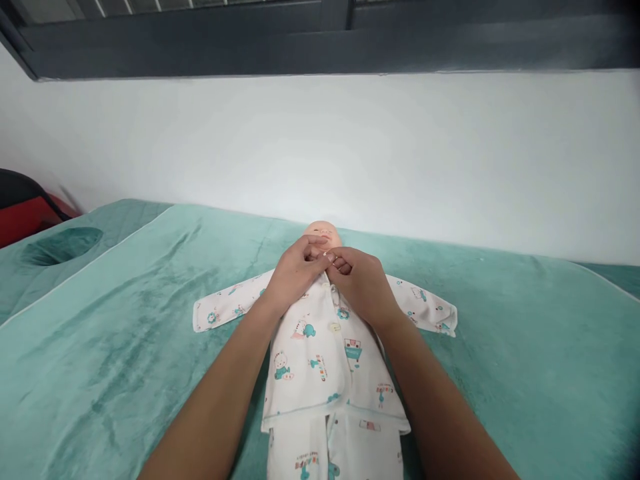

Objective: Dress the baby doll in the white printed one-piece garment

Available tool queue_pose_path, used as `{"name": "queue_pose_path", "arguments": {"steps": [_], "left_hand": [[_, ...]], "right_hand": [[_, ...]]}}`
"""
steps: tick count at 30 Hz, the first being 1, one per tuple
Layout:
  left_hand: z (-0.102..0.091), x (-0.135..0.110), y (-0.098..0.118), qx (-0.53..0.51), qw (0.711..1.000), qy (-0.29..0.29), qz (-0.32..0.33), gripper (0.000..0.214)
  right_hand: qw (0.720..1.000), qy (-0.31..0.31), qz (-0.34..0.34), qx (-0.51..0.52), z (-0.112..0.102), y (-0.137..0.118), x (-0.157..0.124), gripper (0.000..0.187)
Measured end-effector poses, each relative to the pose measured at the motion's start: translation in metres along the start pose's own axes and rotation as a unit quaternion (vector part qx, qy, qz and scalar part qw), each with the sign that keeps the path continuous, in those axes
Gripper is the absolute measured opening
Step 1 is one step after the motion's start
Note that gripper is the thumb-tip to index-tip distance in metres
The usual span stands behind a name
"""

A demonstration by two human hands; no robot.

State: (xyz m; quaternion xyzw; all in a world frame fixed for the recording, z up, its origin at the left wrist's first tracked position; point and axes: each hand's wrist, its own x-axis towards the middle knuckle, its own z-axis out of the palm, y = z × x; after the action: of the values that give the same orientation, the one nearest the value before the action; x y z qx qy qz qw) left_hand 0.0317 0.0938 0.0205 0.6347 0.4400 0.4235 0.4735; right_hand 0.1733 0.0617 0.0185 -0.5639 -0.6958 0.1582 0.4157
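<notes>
A baby doll [325, 230] lies on its back, head toward the wall, in a white printed baby shirt [313, 343] and matching trousers [300, 450]. The shirt's sleeves stretch out to both sides. At the doll's neck my left hand [296, 272] and my right hand [363, 280] meet, fingertips pinching the top of the shirt's front opening. A small white bit, perhaps a button, shows between the fingertips. Lower down the front, a pale button [334, 327] is visible. My hands cover the collar and upper chest.
A green plush cover [505, 373] spreads under the doll, with an oval hole [63, 245] at the far left. Behind it rises a white wall [350, 147] below a dark window frame [200, 50]. A red and black object [25, 217] stands at the left edge.
</notes>
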Motion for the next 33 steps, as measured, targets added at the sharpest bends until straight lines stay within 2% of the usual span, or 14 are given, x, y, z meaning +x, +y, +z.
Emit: {"name": "queue_pose_path", "arguments": {"steps": [7, 12, 15, 18, 26, 33], "left_hand": [[0.001, 0.000, 0.006, -0.010, 0.999, 0.018, -0.050, 0.031], [-0.002, -0.002, 0.010, -0.041, 0.997, 0.003, -0.058, 0.030], [-0.003, -0.003, 0.011, -0.061, 0.997, -0.010, -0.055, 0.031], [-0.004, -0.003, 0.012, -0.062, 0.996, -0.012, -0.061, 0.032], [-0.002, 0.000, 0.006, -0.033, 0.998, -0.004, -0.049, 0.031], [-0.004, -0.003, 0.013, 0.025, 0.997, 0.005, -0.075, 0.030]], "right_hand": [[0.995, -0.038, 0.070, 0.063, -0.003, 0.001, 0.000, 0.023], [0.972, -0.079, 0.128, 0.180, -0.007, 0.011, 0.002, 0.023], [0.956, -0.075, 0.160, 0.233, -0.005, 0.017, 0.002, 0.020], [0.958, -0.059, 0.172, 0.221, -0.003, 0.018, 0.003, 0.019], [0.982, -0.024, 0.149, 0.116, 0.000, 0.010, 0.005, 0.023], [0.979, -0.016, 0.159, 0.128, 0.000, 0.010, 0.003, 0.025]]}}
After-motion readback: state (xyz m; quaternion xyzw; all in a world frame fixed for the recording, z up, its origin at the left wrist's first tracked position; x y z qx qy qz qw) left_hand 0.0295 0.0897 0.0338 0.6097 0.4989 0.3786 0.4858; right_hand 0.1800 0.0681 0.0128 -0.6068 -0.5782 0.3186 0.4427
